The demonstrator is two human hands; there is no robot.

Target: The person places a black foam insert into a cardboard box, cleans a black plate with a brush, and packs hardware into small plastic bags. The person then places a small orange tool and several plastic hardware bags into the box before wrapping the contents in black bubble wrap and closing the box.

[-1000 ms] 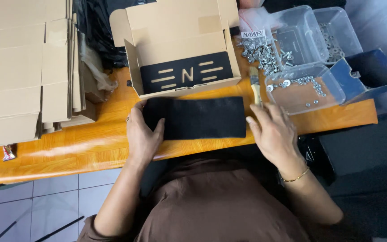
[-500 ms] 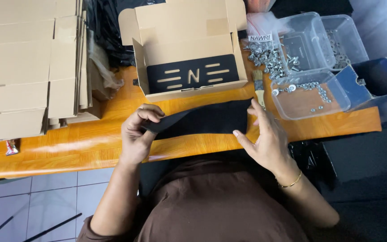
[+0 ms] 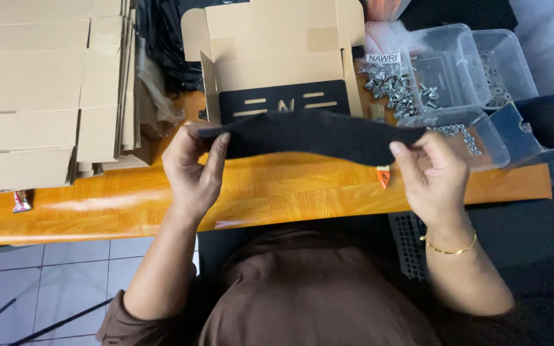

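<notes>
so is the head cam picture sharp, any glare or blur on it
Head view: mostly sharp; the black felt strip held by the left hand and right hand shows no surface detail. A pale sheen of glare runs along the orange table. The right forearm looks slightly smeared near the bottom edge.

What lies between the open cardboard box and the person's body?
In the head view, the black felt strip, pinched by the left hand and right hand, hangs over bare orange table before the box.
</notes>
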